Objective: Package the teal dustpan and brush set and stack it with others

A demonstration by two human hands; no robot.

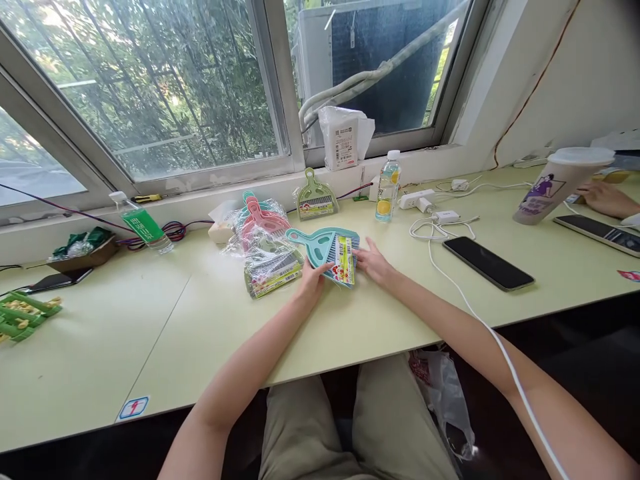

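Observation:
A teal dustpan and brush set (pixel 323 248) with a yellow-green label is held tilted just above the table. My left hand (pixel 314 279) grips its lower left side, thumb on the front. At its right edge my right hand (pixel 374 262) holds on, one finger sticking out and the other fingertips partly hidden by the set. Left of it lies a plastic-wrapped grey-green dustpan set (pixel 273 267). Behind that are a pink dustpan set (pixel 265 219) in clear wrapping and another teal handle. An olive-green dustpan set (pixel 317 200) leans against the window ledge.
A lemon drink bottle (pixel 386 190), power strip (pixel 417 198), white cable and black phone (pixel 489 263) are on the right. Beyond stand a large cup (pixel 560 183) and another person's hand (pixel 607 199). A green-labelled bottle (pixel 143 223) and green rack (pixel 25 313) are left.

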